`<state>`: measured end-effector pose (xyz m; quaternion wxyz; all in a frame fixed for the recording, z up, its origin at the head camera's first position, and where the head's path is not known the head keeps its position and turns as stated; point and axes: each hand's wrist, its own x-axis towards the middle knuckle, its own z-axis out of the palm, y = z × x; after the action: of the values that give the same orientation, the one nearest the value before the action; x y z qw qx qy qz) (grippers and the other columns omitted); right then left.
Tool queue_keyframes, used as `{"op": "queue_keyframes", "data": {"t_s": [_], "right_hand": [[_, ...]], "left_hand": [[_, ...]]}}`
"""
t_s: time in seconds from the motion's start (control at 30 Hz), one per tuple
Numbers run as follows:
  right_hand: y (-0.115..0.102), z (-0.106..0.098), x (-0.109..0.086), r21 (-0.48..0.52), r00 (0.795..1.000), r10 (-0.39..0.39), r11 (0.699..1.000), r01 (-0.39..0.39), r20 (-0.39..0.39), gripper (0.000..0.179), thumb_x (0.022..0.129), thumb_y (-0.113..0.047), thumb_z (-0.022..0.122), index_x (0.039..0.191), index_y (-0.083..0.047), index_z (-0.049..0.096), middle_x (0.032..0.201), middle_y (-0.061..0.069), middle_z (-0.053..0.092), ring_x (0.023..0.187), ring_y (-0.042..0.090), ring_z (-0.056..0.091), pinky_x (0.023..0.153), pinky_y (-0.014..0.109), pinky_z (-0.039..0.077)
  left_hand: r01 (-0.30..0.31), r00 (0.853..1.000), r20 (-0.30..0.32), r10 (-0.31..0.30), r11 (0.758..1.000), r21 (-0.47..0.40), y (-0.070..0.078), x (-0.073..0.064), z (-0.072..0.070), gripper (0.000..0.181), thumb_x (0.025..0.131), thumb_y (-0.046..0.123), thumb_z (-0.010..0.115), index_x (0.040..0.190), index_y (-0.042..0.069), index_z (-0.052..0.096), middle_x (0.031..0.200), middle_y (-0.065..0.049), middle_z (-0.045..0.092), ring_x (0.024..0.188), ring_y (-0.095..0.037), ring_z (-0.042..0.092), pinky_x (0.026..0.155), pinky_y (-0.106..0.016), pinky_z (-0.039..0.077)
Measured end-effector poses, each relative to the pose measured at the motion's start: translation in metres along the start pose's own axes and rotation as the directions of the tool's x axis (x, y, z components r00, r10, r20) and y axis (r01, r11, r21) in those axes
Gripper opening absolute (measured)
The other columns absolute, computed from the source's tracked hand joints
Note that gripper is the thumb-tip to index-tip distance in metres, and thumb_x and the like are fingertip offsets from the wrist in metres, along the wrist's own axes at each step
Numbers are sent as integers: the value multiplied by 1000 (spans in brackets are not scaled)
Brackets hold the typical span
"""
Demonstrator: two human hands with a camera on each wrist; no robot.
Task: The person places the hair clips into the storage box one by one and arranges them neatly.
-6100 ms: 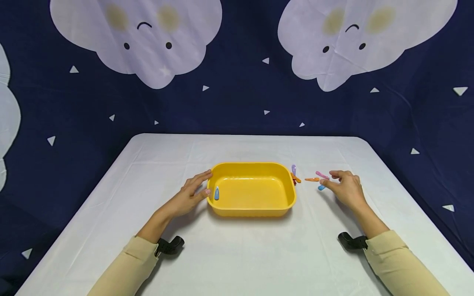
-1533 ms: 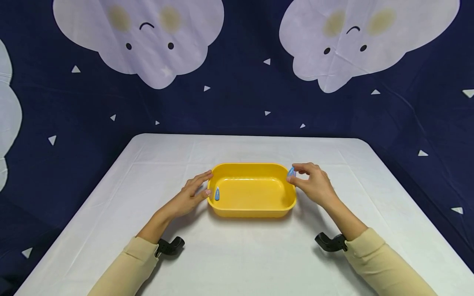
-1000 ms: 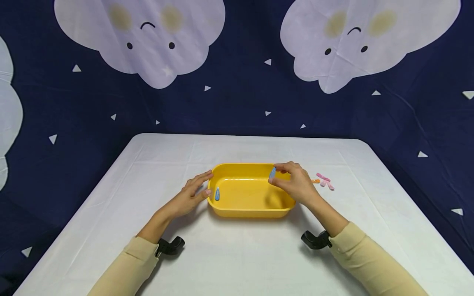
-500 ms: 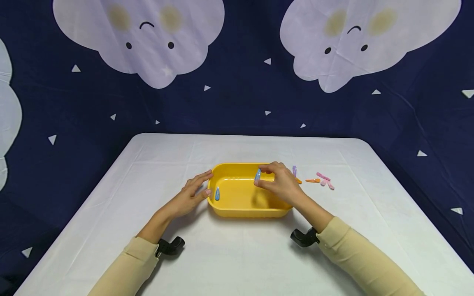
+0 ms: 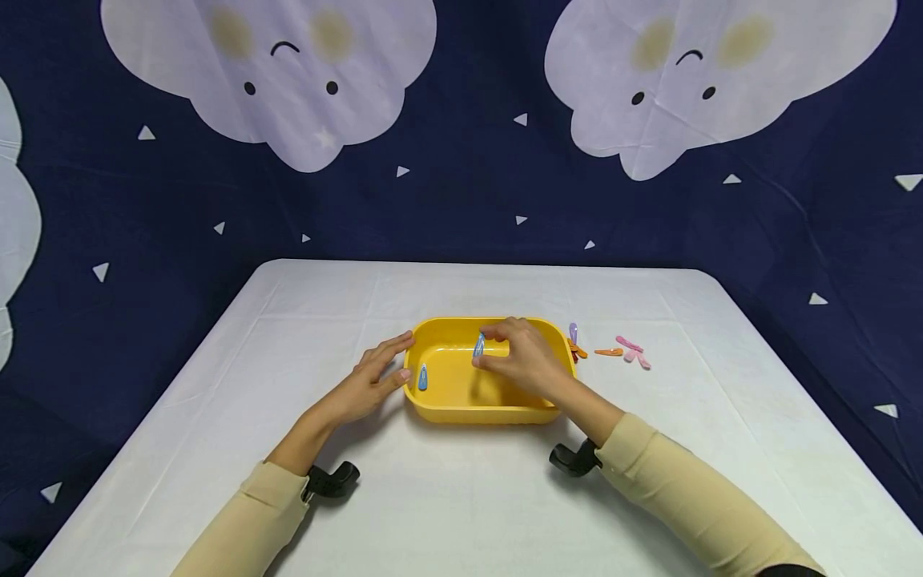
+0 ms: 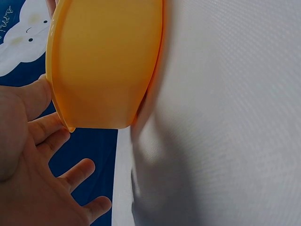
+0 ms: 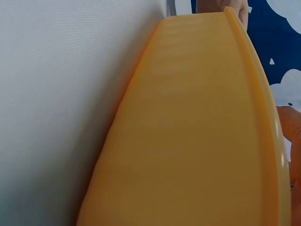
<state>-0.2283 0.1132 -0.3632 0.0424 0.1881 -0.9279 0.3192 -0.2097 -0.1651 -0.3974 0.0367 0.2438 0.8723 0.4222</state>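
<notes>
A yellow plastic basin [image 5: 490,416] sits mid-table with a blue snap hair clip [image 5: 423,377] lying at its left end. Over the basin, thumb and fingers of the right hand [image 5: 528,357] pinch a second blue hair clip [image 5: 478,344], held nearly upright. The left hand [image 5: 371,385] touches the basin's left rim; the left wrist view has its thumb and fingertips at the rim, the other fingers [image 6: 77,174] spread. In the right wrist view the basin's outer wall [image 7: 202,122] fills the middle and hides the clip, with part of the right hand [image 7: 289,122] at the edge.
Right of the basin lie a purple clip [image 5: 573,331], orange clips [image 5: 579,350], another orange clip [image 5: 609,352] and several pink clips [image 5: 630,344]. A white cloth [image 5: 461,489] covers the table. Behind it hangs a dark blue curtain [image 5: 461,216] with clouds.
The right hand has taken a blue hair clip from the group at the right and carried it left over the basin's rim to above its middle. The left hand has stayed put.
</notes>
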Motion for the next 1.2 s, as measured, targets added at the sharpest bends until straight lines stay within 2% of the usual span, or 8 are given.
{"op": "queue_keyframes", "data": {"t_s": [0.77,1.2], "right_hand": [[-10,26,18,14,996,-29,1000,28,84,52,78,-36,75,121,-9,63,115,8,66,112,25,54,99,40,44],[-11,40,26,18,989,-46,999,44,142,51,79,-33,75,121,-8,63,115,8,65,109,24,54,95,39,46]], "left_hand": [[8,1000,1,-8,1000,-8,-1,0,1,53,98,30,50,145,11,35,157,-3,24,140,-34,21,111,-64,15],[14,1000,8,-14,1000,7,-1,1,1,53,98,31,49,146,12,34,158,-3,23,141,-35,19,110,-66,12]]}}
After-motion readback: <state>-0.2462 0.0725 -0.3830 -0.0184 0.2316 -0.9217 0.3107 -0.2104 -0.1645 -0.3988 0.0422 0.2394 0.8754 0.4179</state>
